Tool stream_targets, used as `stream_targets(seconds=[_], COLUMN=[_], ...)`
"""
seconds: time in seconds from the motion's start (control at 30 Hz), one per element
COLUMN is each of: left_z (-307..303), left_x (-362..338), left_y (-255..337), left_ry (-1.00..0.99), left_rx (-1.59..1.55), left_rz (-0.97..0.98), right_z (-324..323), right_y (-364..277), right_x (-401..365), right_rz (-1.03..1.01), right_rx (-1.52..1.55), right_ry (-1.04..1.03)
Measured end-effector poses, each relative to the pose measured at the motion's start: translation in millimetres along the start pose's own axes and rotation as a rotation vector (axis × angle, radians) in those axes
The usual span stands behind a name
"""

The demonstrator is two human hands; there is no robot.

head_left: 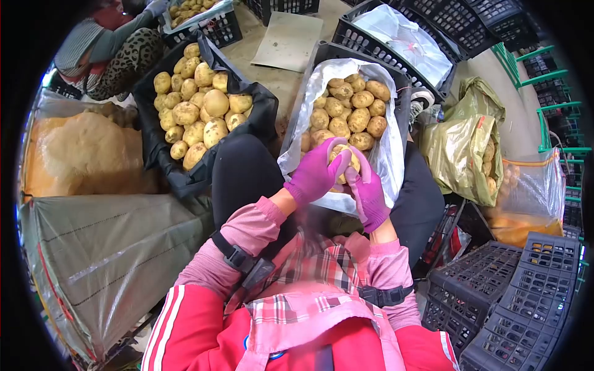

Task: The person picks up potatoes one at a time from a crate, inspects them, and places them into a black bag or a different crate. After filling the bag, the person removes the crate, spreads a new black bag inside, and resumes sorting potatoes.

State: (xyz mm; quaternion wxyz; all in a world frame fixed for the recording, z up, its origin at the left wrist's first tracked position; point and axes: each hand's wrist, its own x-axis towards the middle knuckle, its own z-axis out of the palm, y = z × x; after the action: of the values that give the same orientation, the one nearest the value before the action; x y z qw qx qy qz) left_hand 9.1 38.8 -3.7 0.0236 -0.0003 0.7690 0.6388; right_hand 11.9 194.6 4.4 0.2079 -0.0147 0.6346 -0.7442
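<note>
A pale yellow potato [344,158] is held between both my hands, over the near end of a lined crate. My left hand [317,172], in a magenta glove, has its fingers closed around the potato's left side. From the right, my right hand [369,190], gloved the same way, grips it too; part of the potato is hidden by the fingers. Below and beyond lie many potatoes [359,119] inside the crate's white plastic liner [392,162]. Left of my knee, a black-lined container [260,117] is heaped with more potatoes [204,99].
At far left stand a grey-green covered stack [111,247] and an orange mesh sack [80,154]. Olive sacks [458,154] and black crates [482,278] are on the right. Another person [111,49] sits at upper left beside a potato crate [219,28]. Cardboard [288,42] lies on the floor ahead.
</note>
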Motion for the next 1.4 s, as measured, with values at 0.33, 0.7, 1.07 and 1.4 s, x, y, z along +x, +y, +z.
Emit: stream_targets(seconds=[0.33, 0.7, 1.07, 1.4], left_z=[-3, -7, -11, -20], left_x=[22, 3, 6, 10], left_y=[-42, -15, -19, 2], left_ry=[-0.212, -0.161, -0.051, -0.157], left_rx=[0.120, 0.123, 0.356, -0.346], left_rz=[0.364, 0.226, 0.395, 0.020], right_z=[-6, -24, -19, -23], right_y=[11, 1, -19, -35], right_x=[-15, 12, 37, 31], right_rz=[0.016, 0.095, -0.132, 0.100], right_rx=[0.161, -0.330, -0.936, -0.216], right_ry=[0.058, 0.053, 0.019, -0.053])
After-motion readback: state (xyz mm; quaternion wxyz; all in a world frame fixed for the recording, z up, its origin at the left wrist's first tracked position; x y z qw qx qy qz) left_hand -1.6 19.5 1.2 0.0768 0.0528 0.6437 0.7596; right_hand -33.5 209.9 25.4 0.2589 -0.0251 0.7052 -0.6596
